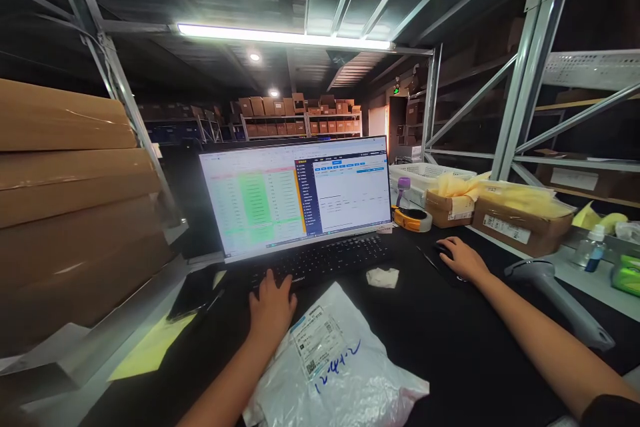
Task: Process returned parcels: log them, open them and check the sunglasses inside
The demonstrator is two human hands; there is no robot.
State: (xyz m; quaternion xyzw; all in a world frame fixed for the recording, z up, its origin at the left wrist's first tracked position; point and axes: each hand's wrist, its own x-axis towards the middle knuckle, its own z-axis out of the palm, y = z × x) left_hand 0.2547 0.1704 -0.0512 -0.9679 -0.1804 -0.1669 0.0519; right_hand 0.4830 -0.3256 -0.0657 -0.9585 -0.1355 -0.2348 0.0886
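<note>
My left hand rests on the front left of a black keyboard, its fingers spread over the keys. At the right my right hand lies over a black computer mouse, fingers curved around it. Behind the keyboard stands a lit monitor with a spreadsheet on the left and a software window on the right. In front of the keyboard a white plastic mailer bag lies with a printed label and blue handwriting, partly under my left forearm. A crumpled white scrap sits just beyond it.
Right of the mouse lies a grey barcode scanner. Behind are a tape roll, small cartons of yellow material and a spray bottle. Stacked cardboard boxes rise at left, near a dark phone-like object and yellow paper.
</note>
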